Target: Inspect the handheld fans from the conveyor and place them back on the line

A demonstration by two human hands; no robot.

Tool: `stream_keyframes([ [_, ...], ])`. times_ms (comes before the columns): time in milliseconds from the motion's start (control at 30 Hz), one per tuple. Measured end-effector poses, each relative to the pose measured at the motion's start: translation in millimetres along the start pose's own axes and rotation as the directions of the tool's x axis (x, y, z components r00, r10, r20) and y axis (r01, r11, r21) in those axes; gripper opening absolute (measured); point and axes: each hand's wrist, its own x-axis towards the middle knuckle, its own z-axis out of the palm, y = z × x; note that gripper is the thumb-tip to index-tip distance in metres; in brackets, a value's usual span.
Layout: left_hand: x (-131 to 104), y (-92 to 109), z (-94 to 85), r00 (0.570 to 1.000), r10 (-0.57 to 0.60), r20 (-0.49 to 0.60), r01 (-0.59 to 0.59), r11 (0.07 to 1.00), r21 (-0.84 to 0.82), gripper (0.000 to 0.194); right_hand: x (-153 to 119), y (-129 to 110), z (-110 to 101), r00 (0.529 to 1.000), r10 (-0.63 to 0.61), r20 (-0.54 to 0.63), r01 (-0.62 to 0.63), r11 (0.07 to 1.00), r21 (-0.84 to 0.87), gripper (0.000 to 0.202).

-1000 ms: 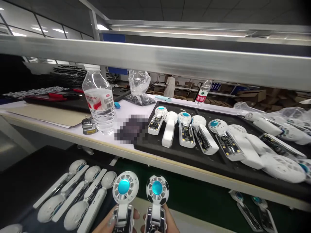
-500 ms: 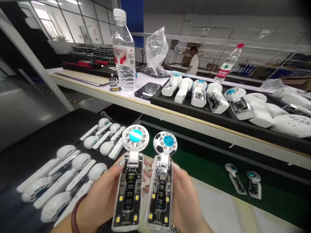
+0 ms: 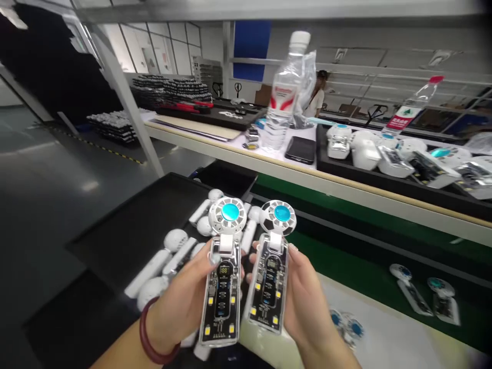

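Observation:
My left hand (image 3: 184, 297) is closed round a clear-cased device (image 3: 223, 287) with a round white head and blue disc. My right hand (image 3: 305, 297) grips a similar device (image 3: 269, 287), whose round head has black and white patches. Both devices stand side by side, slightly apart, circuit boards facing me. Behind and left of them, several white round-headed devices (image 3: 176, 240) lie in rows on a black tray (image 3: 115, 230), partly hidden by my left hand and its device.
A shelf (image 3: 238, 151) crosses behind, bearing a water bottle (image 3: 282, 97), a phone (image 3: 301, 149), a red-capped bottle (image 3: 413, 107) and a tray of devices (image 3: 365, 154). Two devices (image 3: 413, 294) lie at right on the green surface. A person (image 3: 317, 97) is farther back.
The view has swung left, so the shelf items sit farther right. Both held devices appear a little farther right and slightly wider apart at the bottom. Each hand keeps its hold.

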Motion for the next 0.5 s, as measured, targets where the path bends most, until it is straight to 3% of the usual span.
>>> stream_keyframes([
  [100, -12, 35, -67.5, 0.992, 0.065, -0.110, -0.027, 0.946, 0.323, 0.045, 21, 28, 23, 1.000, 0.017, -0.019, -0.019, 0.992, -0.124, 0.054],
  [167, -10, 64, -120.5, 0.964, 0.159, -0.215, 0.025, 0.747, 0.664, 0.052, 41, 42, 30, 0.998, -0.026, 0.054, 0.040, 0.960, -0.276, 0.054],
  [200, -6, 79, -147.1, 0.944, 0.219, -0.247, 0.084, 0.564, 0.822, 0.052, 52, 46, 32, 0.990, -0.067, 0.121, 0.108, 0.922, -0.373, 0.054],
  [233, 1, 95, -172.7, 0.921, 0.271, -0.280, 0.136, 0.448, 0.883, 0.052, 64, 49, 34, 0.976, -0.103, 0.190, 0.184, 0.858, -0.480, 0.054],
  [300, 21, 125, -217.9, 0.892, 0.340, -0.297, 0.197, 0.297, 0.934, 0.053, 89, 50, 41, 0.938, -0.160, 0.309, 0.336, 0.640, -0.691, 0.051],
  [367, 46, 153, -252.9, 0.881, 0.375, -0.289, 0.233, 0.186, 0.954, 0.048, 115, 50, 54, 0.882, -0.189, 0.431, 0.471, 0.342, -0.813, 0.047],
  [433, 72, 178, -279.2, 0.877, 0.393, -0.277, 0.266, 0.082, 0.960, 0.042, 144, 53, 75, 0.791, -0.171, 0.588, 0.603, 0.053, -0.796, 0.047],
  [500, 96, 198, -299.7, 0.874, 0.404, -0.269, 0.294, 0.001, 0.956, 0.039, 177, 63, 100, 0.687, -0.128, 0.715, 0.697, -0.160, -0.699, 0.048],
])
